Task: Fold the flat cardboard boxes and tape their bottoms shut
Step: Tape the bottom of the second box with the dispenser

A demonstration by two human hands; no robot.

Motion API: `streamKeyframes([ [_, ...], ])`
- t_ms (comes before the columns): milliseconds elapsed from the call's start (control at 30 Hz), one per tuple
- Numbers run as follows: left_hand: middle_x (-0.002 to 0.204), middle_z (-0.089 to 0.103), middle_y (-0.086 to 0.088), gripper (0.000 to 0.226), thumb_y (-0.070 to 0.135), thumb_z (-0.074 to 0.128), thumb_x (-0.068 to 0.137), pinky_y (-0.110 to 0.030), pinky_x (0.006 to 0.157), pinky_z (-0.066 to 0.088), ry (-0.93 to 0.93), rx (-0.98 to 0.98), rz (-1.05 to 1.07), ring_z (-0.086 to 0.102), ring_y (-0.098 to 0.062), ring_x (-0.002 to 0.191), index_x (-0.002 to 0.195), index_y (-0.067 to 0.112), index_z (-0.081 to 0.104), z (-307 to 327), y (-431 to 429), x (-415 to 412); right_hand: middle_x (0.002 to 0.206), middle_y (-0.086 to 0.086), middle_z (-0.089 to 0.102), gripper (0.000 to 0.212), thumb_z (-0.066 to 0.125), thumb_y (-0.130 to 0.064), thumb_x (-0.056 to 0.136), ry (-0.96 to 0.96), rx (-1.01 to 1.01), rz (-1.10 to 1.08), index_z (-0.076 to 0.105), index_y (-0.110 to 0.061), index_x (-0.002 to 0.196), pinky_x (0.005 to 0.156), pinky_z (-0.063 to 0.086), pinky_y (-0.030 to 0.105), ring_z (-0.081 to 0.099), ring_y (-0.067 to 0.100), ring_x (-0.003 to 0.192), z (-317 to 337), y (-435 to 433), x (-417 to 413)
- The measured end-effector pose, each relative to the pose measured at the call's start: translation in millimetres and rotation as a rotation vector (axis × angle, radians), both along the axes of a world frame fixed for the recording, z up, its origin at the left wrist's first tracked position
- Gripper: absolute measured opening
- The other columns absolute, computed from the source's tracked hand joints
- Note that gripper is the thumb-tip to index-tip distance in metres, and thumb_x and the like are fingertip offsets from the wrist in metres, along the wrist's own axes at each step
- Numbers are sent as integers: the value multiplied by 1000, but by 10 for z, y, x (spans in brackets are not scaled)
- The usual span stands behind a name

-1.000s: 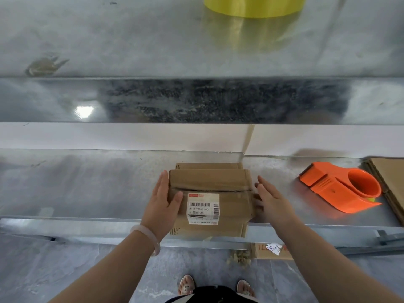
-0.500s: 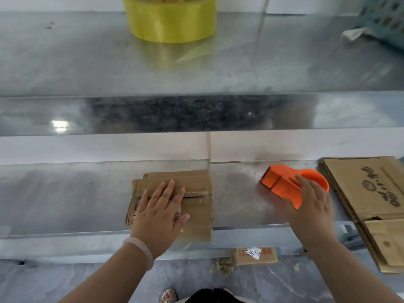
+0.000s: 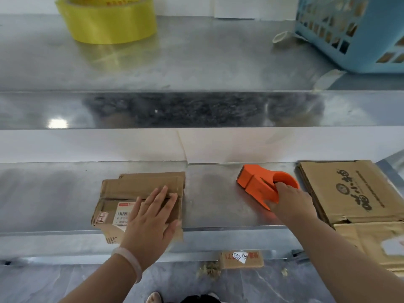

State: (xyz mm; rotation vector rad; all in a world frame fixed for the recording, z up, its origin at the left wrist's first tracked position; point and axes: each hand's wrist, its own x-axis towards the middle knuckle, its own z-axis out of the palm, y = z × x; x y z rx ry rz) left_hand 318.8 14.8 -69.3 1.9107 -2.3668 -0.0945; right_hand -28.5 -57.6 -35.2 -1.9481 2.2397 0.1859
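Under the straight, slightly spread fingers (image 3: 160, 199) of the left hand (image 3: 150, 219) lies the box (image 3: 135, 186), folded flat-topped on the bench (image 3: 209, 204). The palm and fingers press flat on its top flaps and its near edge juts past the bench lip. Just left of those fingers a white label (image 3: 122, 213) shows a red header strip and a barcode, but the print below is too small to read. Further left of it sits a small tag with a red handwritten mark. To the right, well apart from the box, the right hand (image 3: 290, 200) grips the orange dispenser (image 3: 258, 186), its fingers curled into the round opening, and the nose points away to the left. Just right of that hand lies flat cardboard (image 3: 349, 189) bearing a round logo and bold black characters that I cannot read. Below the bench, between the two wrists, a scrap (image 3: 253, 260) on the floor carries red print and a white sticker handwritten "5391". Far beyond the left fingertips, on the upper shelf, stands a yellow roll (image 3: 107, 18). Beyond the right hand is a blue basket (image 3: 360, 33).
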Motion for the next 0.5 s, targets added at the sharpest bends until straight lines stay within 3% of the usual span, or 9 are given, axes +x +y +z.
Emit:
streamKeyframes([
  [67, 156, 36, -1, 60, 55, 31, 94, -49, 115, 22, 14, -1, 7, 31, -21, 144, 143, 24, 48, -8, 5, -68, 105, 1, 66, 30, 55, -45, 90, -50, 12, 31, 48, -22, 108, 82, 48, 37, 63, 26, 99, 2, -33, -44],
  [233, 156, 36, 0, 63, 59, 20, 97, -45, 117, 17, 36, -27, 36, 28, -18, 145, 144, 25, 47, 5, -14, -213, 102, 2, 63, 37, 59, -44, 88, -70, 62, 86, 41, -20, 109, 73, 47, 35, 64, 26, 95, 2, -88, -128],
  [367, 157, 34, 1, 66, 60, 15, 97, -51, 116, 25, 92, -37, 81, 26, -17, 146, 145, 26, 44, 19, -34, -271, 105, 2, 64, 41, 60, -48, 86, 21, 129, 134, 42, -19, 109, 71, 41, 32, 64, 25, 98, 39, -159, -182],
  [500, 157, 33, 2, 62, 58, 23, 96, -52, 117, 23, 126, -60, 95, 28, -19, 146, 145, 26, 43, 18, -38, -298, 96, 0, 61, 40, 61, -47, 85, -78, 127, 123, 42, -20, 107, 70, 45, 33, 64, 26, 93, 15, -175, -218],
])
